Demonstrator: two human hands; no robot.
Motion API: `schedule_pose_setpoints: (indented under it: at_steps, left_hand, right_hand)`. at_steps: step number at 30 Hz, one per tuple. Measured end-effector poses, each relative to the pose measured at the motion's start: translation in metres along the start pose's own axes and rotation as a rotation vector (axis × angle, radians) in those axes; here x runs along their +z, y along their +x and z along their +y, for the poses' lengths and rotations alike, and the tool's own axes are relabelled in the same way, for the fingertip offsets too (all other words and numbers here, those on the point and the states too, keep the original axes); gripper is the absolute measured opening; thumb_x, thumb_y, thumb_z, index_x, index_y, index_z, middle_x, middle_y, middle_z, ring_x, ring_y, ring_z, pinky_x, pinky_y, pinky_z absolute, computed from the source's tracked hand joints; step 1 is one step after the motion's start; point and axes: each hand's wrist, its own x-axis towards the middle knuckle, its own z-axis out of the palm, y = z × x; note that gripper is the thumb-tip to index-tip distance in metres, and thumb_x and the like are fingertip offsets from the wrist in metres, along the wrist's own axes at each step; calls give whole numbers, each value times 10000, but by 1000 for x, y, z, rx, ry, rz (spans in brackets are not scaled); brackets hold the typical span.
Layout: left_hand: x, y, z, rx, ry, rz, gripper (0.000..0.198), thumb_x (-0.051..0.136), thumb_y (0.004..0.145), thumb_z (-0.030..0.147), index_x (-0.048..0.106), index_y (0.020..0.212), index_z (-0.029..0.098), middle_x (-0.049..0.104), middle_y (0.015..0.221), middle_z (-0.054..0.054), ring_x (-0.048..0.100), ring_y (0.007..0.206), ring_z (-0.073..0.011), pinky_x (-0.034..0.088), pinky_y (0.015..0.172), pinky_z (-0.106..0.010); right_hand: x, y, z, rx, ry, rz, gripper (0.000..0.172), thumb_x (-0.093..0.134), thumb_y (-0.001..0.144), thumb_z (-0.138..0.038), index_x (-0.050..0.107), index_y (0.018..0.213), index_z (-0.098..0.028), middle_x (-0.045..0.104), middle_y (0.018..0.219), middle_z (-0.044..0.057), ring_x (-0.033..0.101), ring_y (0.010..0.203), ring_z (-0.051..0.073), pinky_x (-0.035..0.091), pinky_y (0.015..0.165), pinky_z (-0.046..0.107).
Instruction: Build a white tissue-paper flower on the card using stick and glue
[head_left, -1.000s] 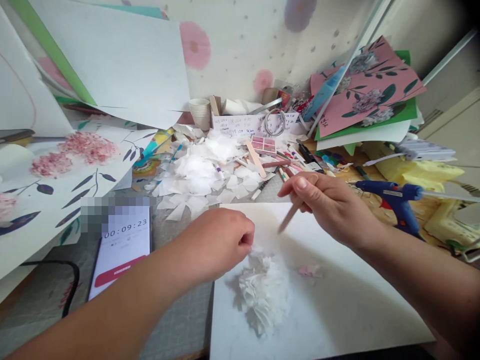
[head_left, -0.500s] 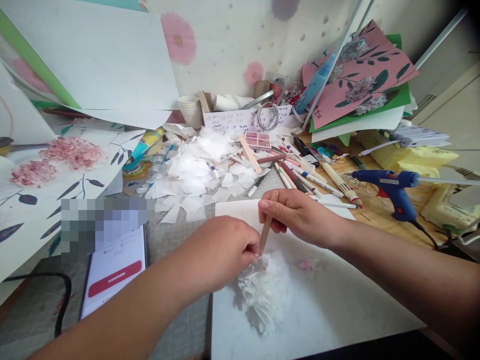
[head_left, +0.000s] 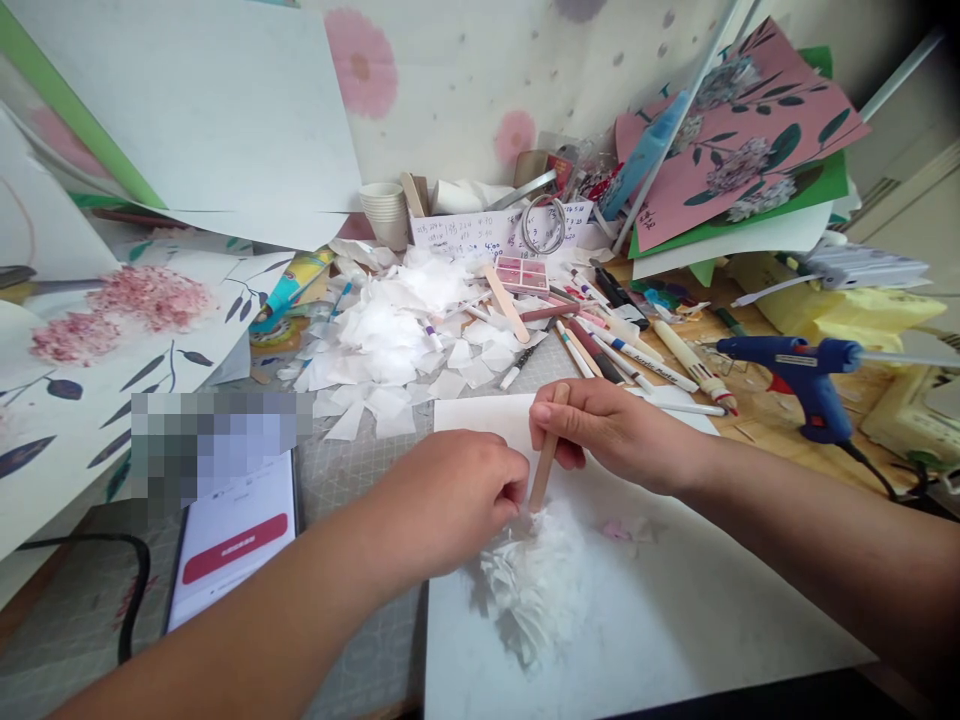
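My right hand [head_left: 600, 425] grips a wooden craft stick [head_left: 550, 455] between thumb and fingers, its lower end pointing down at a ruffled white paper flower [head_left: 529, 600]. My left hand [head_left: 457, 495] is closed at the flower's upper edge, its thumb and fingertips pinched together beside the stick's tip. Whatever the left fingers pinch is too small to make out. The flower lies on a large white sheet [head_left: 675, 600], with a small pinkish mark [head_left: 622, 528] to its right.
Behind the hands is a heap of white paper pieces [head_left: 390, 330], with another craft stick [head_left: 506, 303] and scattered pens [head_left: 600, 350]. A blue glue gun [head_left: 810, 375] rests at right. A phone [head_left: 232, 550] lies at left beside a flower picture [head_left: 150, 370]. Paper cups [head_left: 385, 215] stand at the back.
The view has shifted slightly. My right hand and the craft stick have moved a little to the right, and the stick's tip now sits slightly farther from my left fingers.
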Motion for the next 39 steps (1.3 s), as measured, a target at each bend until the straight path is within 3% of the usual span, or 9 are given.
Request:
schedule_pose_setpoints:
  at_steps: [6, 11, 14, 18, 22, 26, 29, 33, 39]
  left_hand:
    - [-2, 0, 2, -2, -11, 1, 130, 497, 717, 139, 592, 660, 207, 586, 700, 34, 510, 647, -116, 330, 568, -233]
    - [-3, 1, 1, -66, -71, 33, 112, 515, 695, 135, 599, 664, 202, 595, 739, 26, 513, 642, -114, 330, 557, -227]
    - [-1, -1, 1, -81, -90, 70, 101, 533, 675, 136, 604, 658, 205, 608, 724, 29, 528, 644, -118, 345, 562, -222]
    - [1, -2, -1, -80, -82, 125, 121, 530, 666, 117, 612, 651, 206, 636, 718, 30, 557, 640, -120, 363, 561, -214]
    - [-6, -4, -5, -117, -52, 205, 130, 504, 690, 118, 582, 633, 205, 640, 699, 29, 562, 642, -128, 353, 558, -225]
    - [-24, -9, -13, -220, -17, 325, 148, 444, 749, 149, 548, 661, 206, 622, 682, 11, 548, 630, -148, 322, 545, -249]
    - [-35, -13, -20, -283, 1, 402, 163, 421, 782, 174, 547, 685, 209, 606, 667, 3, 541, 621, -153, 299, 533, -256]
    - [-40, -15, -25, -308, 3, 453, 161, 445, 789, 202, 551, 669, 209, 598, 640, 5, 536, 603, -150, 284, 518, -256]
    - [-34, -15, -26, -300, -46, 549, 204, 449, 791, 185, 568, 942, 256, 641, 841, -2, 587, 735, -178, 376, 598, -271]
  right_hand:
    - [-1, 1, 5, 28, 69, -3, 362, 437, 912, -431, 572, 737, -144, 499, 544, -15, 465, 512, 100, 354, 497, 213]
    - [-26, 2, 7, -43, 138, 359, 381, 470, 889, -426, 554, 629, -160, 472, 523, -3, 451, 480, 104, 336, 467, 224]
    - [-46, 5, 3, -113, -36, 466, 407, 376, 920, -429, 474, 616, -178, 504, 607, 22, 498, 551, 127, 398, 518, 238]
    - [-57, 23, -5, -138, -421, 404, 370, 293, 947, -404, 531, 783, -173, 538, 654, 24, 505, 555, 136, 408, 528, 247]
    - [-44, 53, -6, -146, -743, 299, 117, 557, 806, -241, 633, 877, -186, 595, 786, 25, 547, 740, 162, 401, 698, 262]
    - [-30, 81, -2, -30, -915, 302, 203, 632, 729, -197, 652, 928, -161, 603, 884, 66, 552, 774, 181, 383, 698, 267]
    - [-28, 98, 2, 86, -966, 342, 187, 633, 757, -259, 642, 899, -137, 596, 930, 89, 553, 767, 182, 396, 670, 280]
    - [-28, 109, 6, 184, -921, 323, 213, 604, 826, -341, 597, 785, -132, 588, 790, 23, 537, 688, 129, 438, 648, 279]
    - [-27, 86, -10, 128, -673, 323, 127, 592, 739, -259, 557, 667, -160, 528, 585, -29, 449, 519, 93, 306, 468, 214]
